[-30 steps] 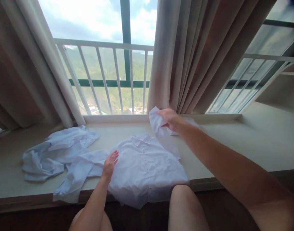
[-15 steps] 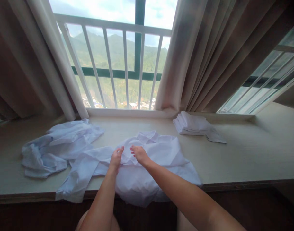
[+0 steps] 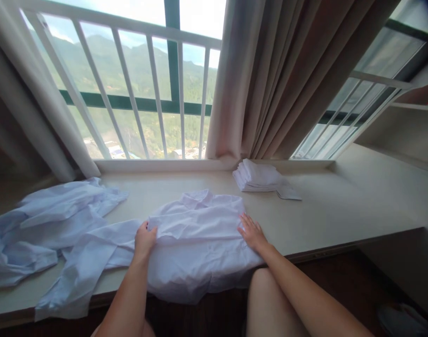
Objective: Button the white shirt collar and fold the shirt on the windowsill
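A white collared shirt (image 3: pixel 199 262) lies on the pale ledge, its collar toward the window and its lower part drooping over the front edge. One sleeve is folded across its body, and the other sleeve (image 3: pixel 82 267) stretches left and hangs over the edge. At the shirt's left side, my left hand (image 3: pixel 145 241) is closed on the cloth between thumb and curled fingers. My right hand (image 3: pixel 253 232) rests on the shirt's right side, fingers stretched out and somewhat spread.
A crumpled heap of white clothing (image 3: pixel 59 220) lies on the left of the ledge (image 3: pixel 333 206). Folded white cloths (image 3: pixel 257 175) are stacked near the window at the back right. Behind stand a white railing (image 3: pixel 154 84) and brown-grey curtains (image 3: pixel 266 79).
My hands have moved apart, the left to the shirt's left side, the right to its right side. A sleeve now lies flatter across the shirt. The view has shifted right.
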`<control>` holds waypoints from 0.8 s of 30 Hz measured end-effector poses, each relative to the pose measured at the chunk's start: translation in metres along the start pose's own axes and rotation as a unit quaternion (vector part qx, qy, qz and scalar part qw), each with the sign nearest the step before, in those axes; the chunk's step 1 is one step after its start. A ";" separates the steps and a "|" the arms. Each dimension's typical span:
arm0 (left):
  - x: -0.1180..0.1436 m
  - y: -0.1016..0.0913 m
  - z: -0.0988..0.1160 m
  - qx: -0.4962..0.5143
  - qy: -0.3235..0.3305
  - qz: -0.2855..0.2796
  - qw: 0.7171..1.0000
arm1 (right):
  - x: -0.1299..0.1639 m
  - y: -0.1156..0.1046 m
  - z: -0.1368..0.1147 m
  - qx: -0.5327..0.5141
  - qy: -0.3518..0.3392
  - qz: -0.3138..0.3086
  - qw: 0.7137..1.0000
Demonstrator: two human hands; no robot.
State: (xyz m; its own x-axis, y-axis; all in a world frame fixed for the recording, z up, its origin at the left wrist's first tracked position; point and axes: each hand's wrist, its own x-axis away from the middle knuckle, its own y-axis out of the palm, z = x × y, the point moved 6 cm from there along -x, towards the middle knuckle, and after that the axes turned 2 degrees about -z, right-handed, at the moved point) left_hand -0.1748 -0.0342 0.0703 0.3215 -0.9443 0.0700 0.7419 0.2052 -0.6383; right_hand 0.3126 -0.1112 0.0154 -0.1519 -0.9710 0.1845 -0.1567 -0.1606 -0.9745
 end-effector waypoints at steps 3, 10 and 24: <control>0.002 0.005 0.004 -0.002 -0.008 -0.002 1.000 | -0.006 0.005 0.013 0.010 -0.002 0.019 1.000; 0.010 0.027 0.018 0.010 0.032 -0.042 0.999 | -0.032 -0.012 0.043 -0.009 0.048 0.032 0.998; 0.060 0.078 0.025 -0.141 0.160 -0.097 0.972 | -0.108 -0.007 0.011 0.003 0.030 0.032 0.999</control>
State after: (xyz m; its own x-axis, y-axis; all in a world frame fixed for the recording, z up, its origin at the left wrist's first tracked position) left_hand -0.0830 -0.0681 0.0443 -0.0416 -0.9991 -0.0039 0.5648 -0.0203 -0.8250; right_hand 0.3412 -0.0070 0.0011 -0.2198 -0.9671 0.1280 -0.1395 -0.0987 -0.9853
